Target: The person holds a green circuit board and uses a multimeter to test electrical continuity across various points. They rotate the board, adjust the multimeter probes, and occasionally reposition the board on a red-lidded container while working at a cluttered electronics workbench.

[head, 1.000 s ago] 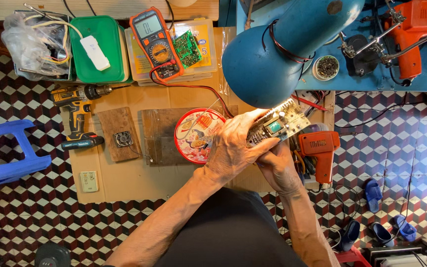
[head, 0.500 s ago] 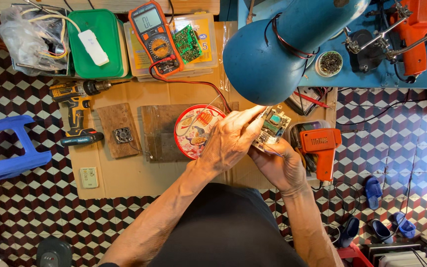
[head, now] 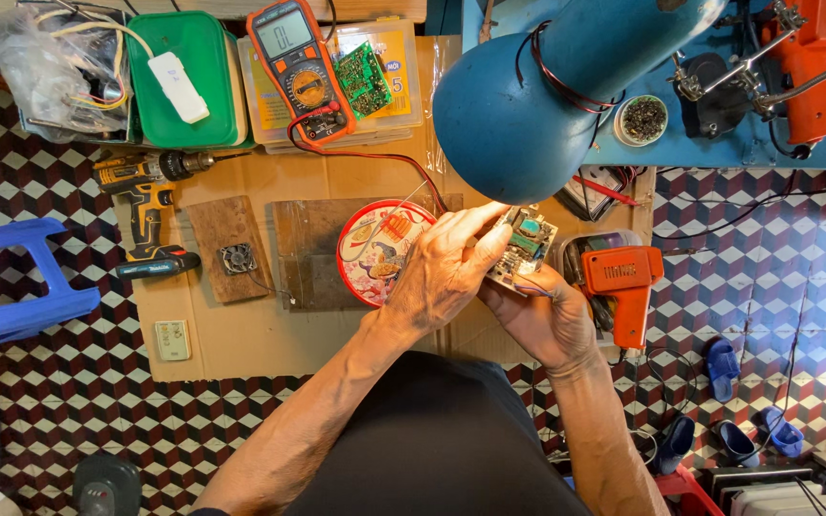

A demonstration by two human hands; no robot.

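You hold a small circuit board (head: 521,247) between both hands, above the cardboard sheet (head: 241,334), right under the blue lamp shade (head: 528,105). Your right hand (head: 542,320) cups it from below, fingers curled up round its lower edge, grasping it. Your left hand (head: 442,272) lies over its left side, fingers stretched forward and pinching the board's upper edge. The board is pale, roughly rectangular, tilted, component side up: a teal-topped block part near the middle, smaller dark parts around it, thin wires hanging off the bottom edge by your right palm. Just left of your left hand, a round red tin lid (head: 380,250) on a dark wooden slab (head: 308,253). Right of the board, an orange soldering gun (head: 628,287). Farther up, an orange multimeter (head: 298,67) with red lead, beside a green circuit board (head: 363,78). Yellow drill (head: 145,205) at left
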